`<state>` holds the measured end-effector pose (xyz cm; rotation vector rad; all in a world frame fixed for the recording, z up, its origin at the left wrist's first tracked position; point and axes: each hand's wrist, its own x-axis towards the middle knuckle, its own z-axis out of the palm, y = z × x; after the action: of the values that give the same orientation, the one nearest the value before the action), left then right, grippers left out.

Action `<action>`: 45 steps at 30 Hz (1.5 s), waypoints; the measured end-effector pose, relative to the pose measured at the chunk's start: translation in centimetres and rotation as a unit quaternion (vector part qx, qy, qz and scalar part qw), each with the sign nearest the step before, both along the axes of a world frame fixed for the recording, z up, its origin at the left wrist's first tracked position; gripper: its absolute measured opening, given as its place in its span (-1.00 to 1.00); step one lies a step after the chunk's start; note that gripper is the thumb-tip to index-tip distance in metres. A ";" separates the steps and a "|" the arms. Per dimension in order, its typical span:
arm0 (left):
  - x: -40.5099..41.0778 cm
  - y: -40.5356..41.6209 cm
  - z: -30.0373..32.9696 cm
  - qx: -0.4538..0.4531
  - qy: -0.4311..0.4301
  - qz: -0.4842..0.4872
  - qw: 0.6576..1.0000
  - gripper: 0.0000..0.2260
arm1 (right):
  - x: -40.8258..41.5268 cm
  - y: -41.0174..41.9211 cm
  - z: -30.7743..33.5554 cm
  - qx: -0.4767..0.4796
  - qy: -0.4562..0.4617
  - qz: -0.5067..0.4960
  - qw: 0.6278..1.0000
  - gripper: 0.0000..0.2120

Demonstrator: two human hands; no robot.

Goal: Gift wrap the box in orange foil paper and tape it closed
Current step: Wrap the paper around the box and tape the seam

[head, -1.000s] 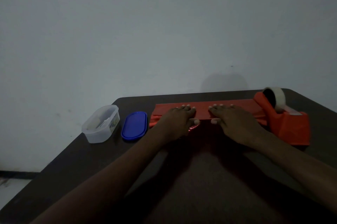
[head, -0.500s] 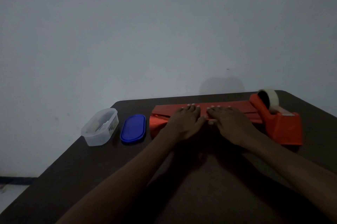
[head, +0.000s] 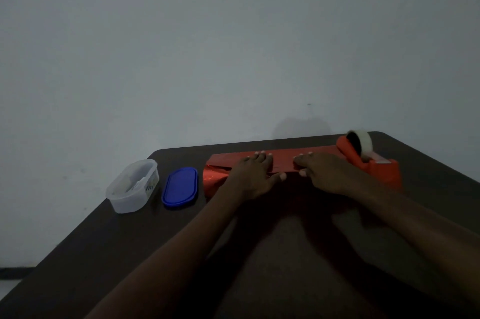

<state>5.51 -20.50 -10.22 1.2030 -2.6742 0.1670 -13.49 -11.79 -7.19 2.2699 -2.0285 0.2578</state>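
Observation:
A sheet of orange foil paper (head: 283, 161) lies across the far part of the dark table, folded over into a long flat band. My left hand (head: 253, 179) and my right hand (head: 327, 174) both rest palm down on it, fingers spread and flat, a small gap between the thumbs. The paper's left end (head: 215, 179) bulges up and shines. Whether the box lies under the paper I cannot tell. An orange tape dispenser (head: 374, 162) with a roll of clear tape stands at the paper's right end.
A clear plastic tub (head: 133, 186) stands at the left, with its blue lid (head: 180, 187) lying flat beside it. The dark table (head: 259, 253) ends at a grey wall behind; its left edge runs diagonally toward me.
Both hands have stayed pressed on the foil and drawn slightly apart. The view has shifted a little, and the paper's left end now puffs up more.

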 end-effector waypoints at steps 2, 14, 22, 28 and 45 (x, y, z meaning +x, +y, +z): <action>0.0 0.0 0.0 -0.009 -0.004 0.001 1.000 -0.29 | -0.4 0.5 0.2 -0.036 -0.015 -0.021 0.999 -0.77; -0.1 0.1 -0.1 -0.018 0.000 -0.003 1.000 -0.31 | -4.3 4.7 4.0 -0.156 0.025 -0.310 0.937 -0.74; -0.1 0.1 -0.2 -0.020 -0.001 -0.004 1.000 -0.31 | -6.2 6.0 5.8 -0.023 -0.239 -0.410 0.880 -0.75; 0.0 0.3 0.1 -0.022 0.007 -0.002 1.000 -0.07 | -7.0 5.7 5.9 -0.065 -0.399 -0.431 0.807 -0.74; 0.0 0.4 0.0 -0.035 0.003 -0.003 0.999 -0.04 | -6.8 8.8 -1.8 -0.276 -0.494 -0.349 0.747 -0.76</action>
<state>5.47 -20.05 -10.22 1.1717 -2.6432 0.2529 -20.26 -3.02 -8.99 0.8815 -2.4607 1.9556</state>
